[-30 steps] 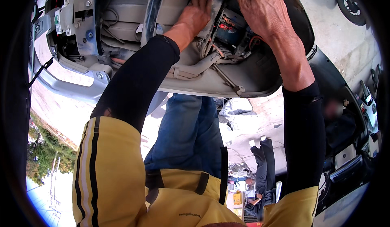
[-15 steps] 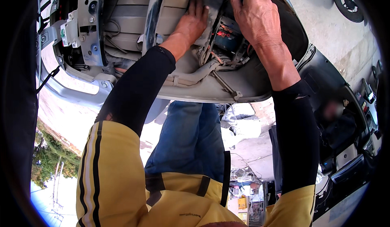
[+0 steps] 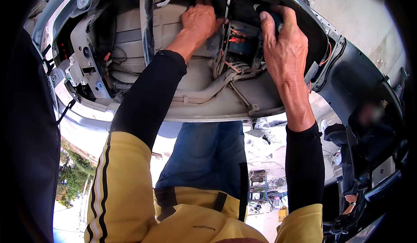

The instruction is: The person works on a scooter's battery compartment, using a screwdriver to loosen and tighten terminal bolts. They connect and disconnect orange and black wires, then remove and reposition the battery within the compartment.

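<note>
My left hand (image 3: 198, 20) reaches into the upper cavity of an open vehicle body (image 3: 206, 108), beside a dark vertical bracket (image 3: 226, 12); its fingertips are partly hidden in shadow, its thumb held apart. My right hand (image 3: 284, 47) is closed round a dark teal tool (image 3: 273, 17), mostly covered by the fingers, at the right of the cavity. Between the hands sits a blue battery-like box (image 3: 239, 46) with red terminals (image 3: 237, 39). A ribbed grey surface (image 3: 128, 30), a black-scuffed tube (image 3: 146, 34) and wrapped cables (image 3: 197, 95) fill the cavity around them.
A bolted plate (image 3: 93, 69) stands at the left, and a dark hanging cloth (image 3: 30, 134) at the far left edge. At right are a dark curved panel (image 3: 347, 69) and another person (image 3: 352, 138) in dark clothing. Cluttered items (image 3: 273, 184) lie on the pale ground.
The view has shifted. My left hand has moved up, deeper into the cavity. My right hand has drawn down and right, and a teal tool now shows in its grip.
</note>
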Available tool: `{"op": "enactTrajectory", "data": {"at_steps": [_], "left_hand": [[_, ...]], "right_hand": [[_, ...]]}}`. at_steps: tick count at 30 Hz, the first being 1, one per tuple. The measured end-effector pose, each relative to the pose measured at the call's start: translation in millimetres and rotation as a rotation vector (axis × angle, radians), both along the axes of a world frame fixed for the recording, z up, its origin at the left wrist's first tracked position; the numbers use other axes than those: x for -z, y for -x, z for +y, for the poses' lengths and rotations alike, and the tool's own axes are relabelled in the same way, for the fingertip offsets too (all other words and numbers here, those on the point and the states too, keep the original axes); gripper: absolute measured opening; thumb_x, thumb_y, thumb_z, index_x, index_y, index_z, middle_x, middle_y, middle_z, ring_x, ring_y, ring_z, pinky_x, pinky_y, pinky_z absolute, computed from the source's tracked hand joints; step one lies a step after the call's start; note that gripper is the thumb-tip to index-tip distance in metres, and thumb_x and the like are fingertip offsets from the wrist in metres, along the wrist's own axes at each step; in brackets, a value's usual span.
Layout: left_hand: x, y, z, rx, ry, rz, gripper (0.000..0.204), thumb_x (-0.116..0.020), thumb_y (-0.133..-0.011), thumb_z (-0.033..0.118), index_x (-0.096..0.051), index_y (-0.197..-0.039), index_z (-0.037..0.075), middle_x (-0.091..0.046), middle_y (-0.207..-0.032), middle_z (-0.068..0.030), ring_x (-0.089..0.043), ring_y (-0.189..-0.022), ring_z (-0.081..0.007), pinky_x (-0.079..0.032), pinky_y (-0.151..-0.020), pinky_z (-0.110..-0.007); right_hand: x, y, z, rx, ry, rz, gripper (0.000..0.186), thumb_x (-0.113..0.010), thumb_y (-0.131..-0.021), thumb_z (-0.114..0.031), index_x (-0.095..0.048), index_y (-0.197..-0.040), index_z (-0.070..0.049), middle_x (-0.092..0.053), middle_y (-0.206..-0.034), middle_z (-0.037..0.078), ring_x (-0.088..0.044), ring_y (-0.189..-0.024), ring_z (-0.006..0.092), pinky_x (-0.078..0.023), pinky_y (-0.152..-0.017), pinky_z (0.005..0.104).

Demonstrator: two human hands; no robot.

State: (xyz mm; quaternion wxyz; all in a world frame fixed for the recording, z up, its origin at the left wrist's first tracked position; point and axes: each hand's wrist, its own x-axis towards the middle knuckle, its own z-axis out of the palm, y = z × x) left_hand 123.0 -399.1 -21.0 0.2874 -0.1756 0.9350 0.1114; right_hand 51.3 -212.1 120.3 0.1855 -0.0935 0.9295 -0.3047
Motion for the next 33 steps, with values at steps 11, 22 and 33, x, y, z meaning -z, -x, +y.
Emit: {"op": "enactTrajectory", "data": {"at_steps": [11, 22, 33], "left_hand": [[-4.5, -1.0, -23.3, 0.151, -0.101, -0.142, 0.084, -0.083, -0.084, 0.038, -0.045, -0.147, -0.003, -0.044, -0.151, -0.0269, -0.065, -0.115, -0.0463, -0.055, -0.098, -0.048], [-42.9, -82.5, -20.5, 0.496, -0.300, -0.302, 0.062, -0.064, -0.085, -0.002, -0.058, -0.144, 0.015, -0.046, -0.151, -0.0230, -0.056, -0.130, -0.0405, -0.049, -0.109, -0.044], [12.9, -73.0, -18.6, 0.527, -0.301, -0.357, 0.077, -0.074, -0.084, 0.016, -0.043, -0.155, 0.012, -0.033, -0.161, -0.0290, -0.038, -0.145, -0.0474, -0.040, -0.116, -0.050]], "right_hand": [[-35.2, -44.8, 51.1, 0.018, 0.152, -0.020, 0.028, -0.074, -0.095, -0.016, -0.064, -0.117, -0.001, -0.071, -0.105, 0.018, -0.067, -0.067, 0.0282, -0.055, -0.059, 0.0366], [-87.0, -108.9, 66.9, -0.362, 0.078, -0.198, 0.030, -0.072, -0.094, -0.011, -0.061, -0.122, -0.008, -0.063, -0.092, 0.014, -0.066, -0.074, 0.0330, -0.054, -0.066, 0.0409], [-37.7, -135.9, 24.8, -0.679, -0.051, -0.018, 0.023, -0.065, -0.099, -0.018, -0.062, -0.119, -0.008, -0.070, -0.101, 0.020, -0.072, -0.083, 0.0404, -0.058, -0.073, 0.0472]]}}
